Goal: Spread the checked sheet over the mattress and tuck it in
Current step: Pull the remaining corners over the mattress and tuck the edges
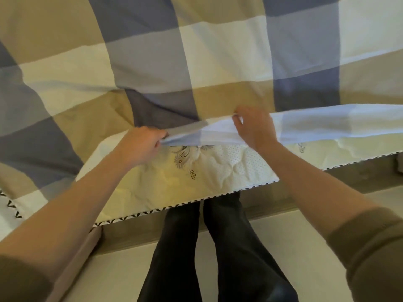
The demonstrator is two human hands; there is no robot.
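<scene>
The checked sheet (196, 62), in blue-grey, tan and cream squares, lies over most of the mattress (152, 184). Its near edge is folded back on itself, showing the pale underside as a band running to the right. My left hand (141, 144) pinches that edge at its left end. My right hand (253, 127) grips the same edge a little further right and lifts it slightly. Below the held edge a cream quilted strip of mattress with an embroidered flourish lies bare. At the far left the sheet hangs down over the mattress side.
The mattress border (174, 207) has a black-and-white zigzag trim. Under it runs the tan bed frame (135, 238). My legs in dark trousers (209, 247) stand on a pale floor (294, 247), close against the bed.
</scene>
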